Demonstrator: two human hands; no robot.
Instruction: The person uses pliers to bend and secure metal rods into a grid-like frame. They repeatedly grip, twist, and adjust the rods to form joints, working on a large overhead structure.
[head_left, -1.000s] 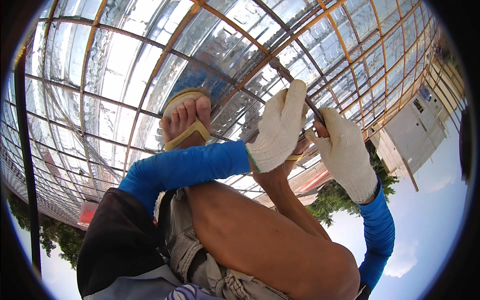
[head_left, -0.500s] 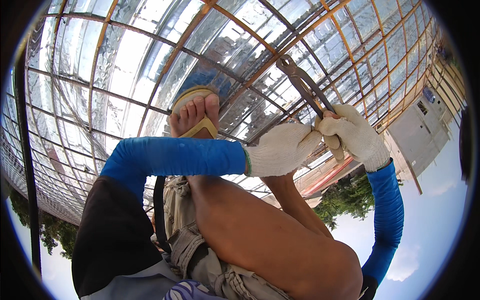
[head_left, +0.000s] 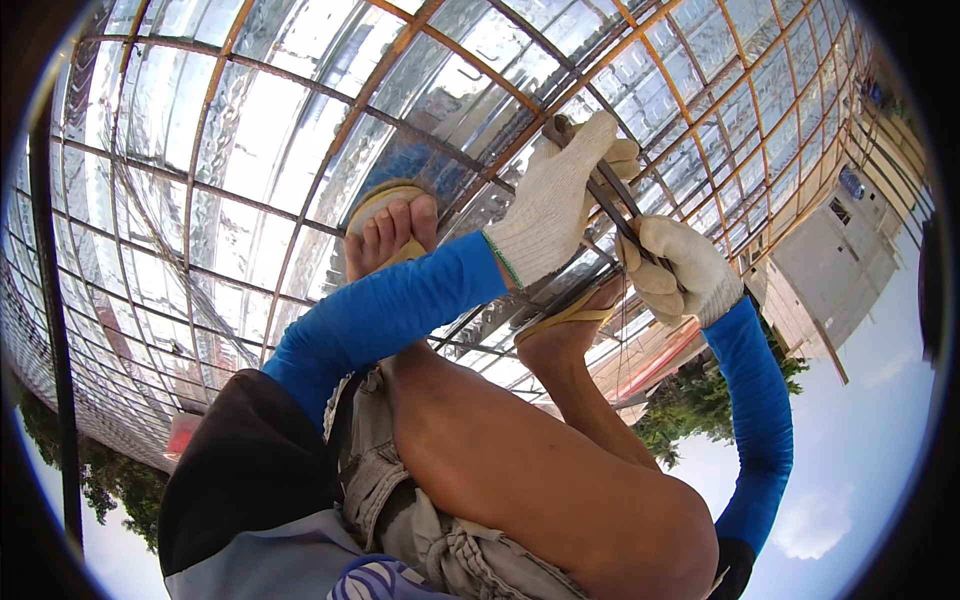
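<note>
My right hand (head_left: 685,265), in a whitish knit glove, is closed round the handles of dark metal end-cutting pincers (head_left: 612,198). The pincers point up and left toward the crossing of rusty rebars (head_left: 545,110). My left hand (head_left: 560,195), gloved alike, is closed beside the pincers' head, its thumb stretched toward the jaws and its fingers curling behind. Whatever it pinches is hidden, and the glove covers part of the jaws. Thin wires (head_left: 622,335) hang below my right hand.
A grid of rebars (head_left: 290,215) lies over shiny silver sheeting (head_left: 250,130). My sandalled feet (head_left: 395,225) stand on it, with my bent knee (head_left: 660,540) close below the hands. A dark upright pole (head_left: 50,300) is at far left. A grey building (head_left: 840,260) and trees stand beyond.
My left hand has moved up and left from beside the right hand to the pincers' head. My right hand has shifted slightly down and left, keeping hold of the handles.
</note>
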